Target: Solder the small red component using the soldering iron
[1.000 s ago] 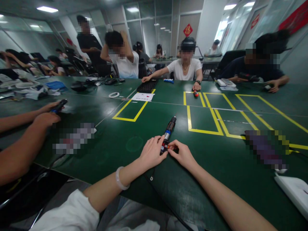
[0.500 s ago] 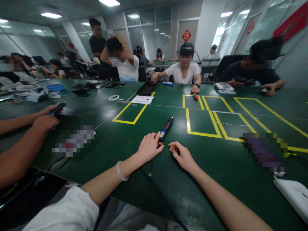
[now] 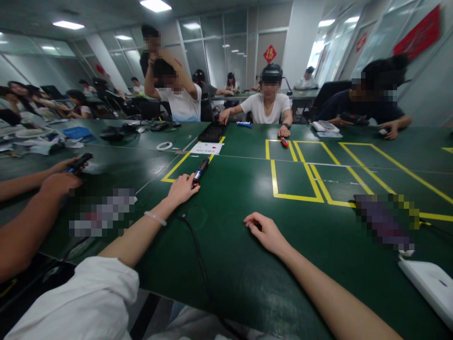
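My left hand (image 3: 183, 190) is closed around the near end of a slim black tool (image 3: 201, 171) that looks like an electric screwdriver, with a blue and silver band and some orange-red near my fingers. Its far end points away over the yellow-taped rectangle (image 3: 170, 179). The palm hides part of the tool. Well to the right, my right hand (image 3: 266, 231) rests on the green table (image 3: 226, 264), its fingers loosely bent, thumb apart, nothing in them. A black cord (image 3: 198, 255) runs along the table toward my lap.
Beyond the tool lie a white paper (image 3: 207, 148) and a black tray (image 3: 213, 131). More yellow tape frames (image 3: 299, 198) mark the right side. A white box (image 3: 430, 288) stands at the right edge. At left, another person's hands (image 3: 62, 177) hold a dark tool; people sit opposite.
My left hand has carried the tool left and farther from me, to the edge of the left taped rectangle. The cord has shifted left. My right hand has stayed nearly in place.
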Demonstrator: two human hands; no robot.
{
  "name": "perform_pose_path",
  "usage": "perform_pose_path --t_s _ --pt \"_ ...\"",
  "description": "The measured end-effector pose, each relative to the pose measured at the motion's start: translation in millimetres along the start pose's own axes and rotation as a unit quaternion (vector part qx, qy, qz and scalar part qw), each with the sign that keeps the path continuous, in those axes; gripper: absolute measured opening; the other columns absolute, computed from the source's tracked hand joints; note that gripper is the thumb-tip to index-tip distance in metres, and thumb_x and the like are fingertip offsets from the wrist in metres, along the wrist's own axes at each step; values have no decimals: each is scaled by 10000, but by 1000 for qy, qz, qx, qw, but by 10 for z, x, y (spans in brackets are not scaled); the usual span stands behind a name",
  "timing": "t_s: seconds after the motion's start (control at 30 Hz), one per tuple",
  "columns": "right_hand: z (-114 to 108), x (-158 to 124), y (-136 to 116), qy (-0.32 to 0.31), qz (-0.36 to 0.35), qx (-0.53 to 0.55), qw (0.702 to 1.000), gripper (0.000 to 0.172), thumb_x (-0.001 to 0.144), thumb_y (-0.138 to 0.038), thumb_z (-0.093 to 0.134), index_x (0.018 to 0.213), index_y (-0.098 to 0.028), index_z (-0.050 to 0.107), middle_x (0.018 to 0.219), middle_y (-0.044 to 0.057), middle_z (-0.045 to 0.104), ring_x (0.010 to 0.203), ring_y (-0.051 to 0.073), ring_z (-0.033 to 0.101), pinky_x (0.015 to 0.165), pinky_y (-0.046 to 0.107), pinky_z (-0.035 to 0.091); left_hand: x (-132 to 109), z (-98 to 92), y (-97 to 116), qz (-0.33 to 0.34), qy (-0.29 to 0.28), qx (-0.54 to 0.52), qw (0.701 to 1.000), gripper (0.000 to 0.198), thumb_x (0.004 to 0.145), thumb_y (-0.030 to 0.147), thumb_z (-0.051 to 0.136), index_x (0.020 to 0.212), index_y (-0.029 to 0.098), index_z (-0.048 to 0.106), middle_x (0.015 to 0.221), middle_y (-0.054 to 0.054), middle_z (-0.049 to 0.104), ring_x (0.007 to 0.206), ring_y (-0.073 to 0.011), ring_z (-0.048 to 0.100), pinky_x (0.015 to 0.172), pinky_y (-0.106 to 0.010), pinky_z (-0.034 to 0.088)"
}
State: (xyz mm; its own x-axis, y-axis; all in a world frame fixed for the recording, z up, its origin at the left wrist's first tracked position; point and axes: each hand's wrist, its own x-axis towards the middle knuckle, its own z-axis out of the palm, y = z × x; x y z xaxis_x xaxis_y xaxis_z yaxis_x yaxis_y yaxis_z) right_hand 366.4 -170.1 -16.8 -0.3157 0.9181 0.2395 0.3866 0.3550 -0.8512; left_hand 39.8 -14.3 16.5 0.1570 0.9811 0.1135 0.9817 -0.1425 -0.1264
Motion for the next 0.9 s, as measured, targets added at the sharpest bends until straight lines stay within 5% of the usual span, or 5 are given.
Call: perform_pose_path --t_s 0.23,0.4,0.73,0.83,0.9 --pt "3 -6 18 2 -11 -23 1000 175 850 -119 502 923 -202 638 849 21 658 787 168 613 748 294 472 312 43 -602 -45 -27 23 998 602 902 465 452 1380 114 352 1281 -201 455 1142 -332 441 921 -385 344" --pt "0 -6 17 1 -16 -31 999 163 857 -126 507 913 -206 638 848 20 657 790 172 606 751 298 466 348 4 -762 -65 -34 38 997 549 886 433 487 1333 126 398 1300 -195 458 1154 -331 436 916 -380 349" --pt "27 11 54 -1 -20 -59 998 140 866 -148 520 905 -211 639 831 21 652 798 179 598 750 307 460 267 -90 -427 -132 60 2 989 342 919 337 391 1087 74 531 1116 -208 583 1005 -312 551 852 -388 399" --pt "33 10 55 -3 -15 -46 999 141 872 -164 518 931 -212 637 830 19 655 788 175 603 752 306 463 220 -221 -128 -124 103 -88 983 316 925 345 394 1096 116 527 1057 -166 624 980 -296 581 843 -389 415" --pt "29 8 47 -2 -10 -29 1000 138 874 -181 520 954 -211 628 831 16 653 784 172 607 757 304 466 105 -293 190 -62 94 -208 972 284 931 360 397 1082 158 528 982 -104 654 917 -246 610 818 -353 437"
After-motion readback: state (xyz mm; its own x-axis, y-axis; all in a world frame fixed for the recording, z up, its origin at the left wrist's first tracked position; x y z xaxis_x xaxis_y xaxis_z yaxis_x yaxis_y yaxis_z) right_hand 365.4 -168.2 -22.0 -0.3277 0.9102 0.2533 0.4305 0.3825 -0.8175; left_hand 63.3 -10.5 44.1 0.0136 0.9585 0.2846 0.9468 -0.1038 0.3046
